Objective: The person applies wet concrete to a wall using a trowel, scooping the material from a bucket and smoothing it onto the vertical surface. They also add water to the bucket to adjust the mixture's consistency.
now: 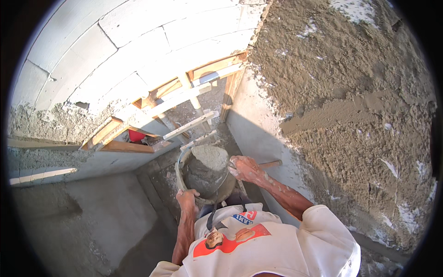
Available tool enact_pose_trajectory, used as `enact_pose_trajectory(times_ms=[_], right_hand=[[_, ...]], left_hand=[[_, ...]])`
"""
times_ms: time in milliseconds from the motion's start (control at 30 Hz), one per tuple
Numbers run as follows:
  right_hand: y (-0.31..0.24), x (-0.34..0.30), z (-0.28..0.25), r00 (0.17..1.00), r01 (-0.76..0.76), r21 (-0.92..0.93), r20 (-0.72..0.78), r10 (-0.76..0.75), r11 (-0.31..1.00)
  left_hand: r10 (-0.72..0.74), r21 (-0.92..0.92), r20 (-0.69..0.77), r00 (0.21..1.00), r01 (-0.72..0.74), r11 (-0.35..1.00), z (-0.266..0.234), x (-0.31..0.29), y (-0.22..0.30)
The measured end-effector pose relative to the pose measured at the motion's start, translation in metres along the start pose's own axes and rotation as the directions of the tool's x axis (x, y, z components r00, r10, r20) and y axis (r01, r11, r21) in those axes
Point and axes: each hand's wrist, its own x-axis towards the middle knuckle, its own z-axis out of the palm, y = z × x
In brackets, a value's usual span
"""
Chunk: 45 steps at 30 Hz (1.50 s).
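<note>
A grey bucket point(203, 182) heaped with wet mortar point(209, 156) hangs close in front of my chest. My left hand point(187, 199) grips its near rim from below. My right hand point(244, 169), smeared with mortar, rests at the bucket's right rim and is closed around a tool with a wooden handle point(272, 163) that sticks out to the right. The tool's blade is hidden behind the hand and the mortar. A dark strap point(213, 213) runs from the bucket down to my white shirt.
A wall coated in rough wet mortar point(350, 101) fills the right side, smooth grey below it. On the left stands a white block wall point(138, 51) with a wooden frame point(122, 147). White rails point(191, 124) lie below, above a grey floor.
</note>
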Motion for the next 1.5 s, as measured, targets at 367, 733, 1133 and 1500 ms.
enact_pose_trajectory(times_ms=[367, 733, 1133, 1500], right_hand=[[-0.145, 0.091, -0.390, 0.949, 0.125, 0.565, 0.171, -0.263, 0.816], [-0.019, 0.116, -0.416, 0.508, 0.363, 0.497, -0.815, 0.281, 0.788], [0.046, -0.029, 0.036, 0.987, -0.122, -0.292, 0.064, 0.147, 0.949], [0.032, -0.012, 0.064, 0.981, -0.146, 0.081, 0.141, 0.134, 0.986]], left_hand=[[-0.219, 0.323, -0.251, 0.943, 0.295, 0.899, -0.062, 0.008, -0.029], [-0.018, -0.218, -0.338, 0.941, -0.060, 0.974, -0.067, 0.004, -0.047], [0.026, 0.138, -0.055, 0.998, -0.018, 0.990, 0.009, -0.014, 0.007], [0.089, 0.183, 0.156, 0.984, -0.117, 0.976, 0.038, -0.027, 0.023]])
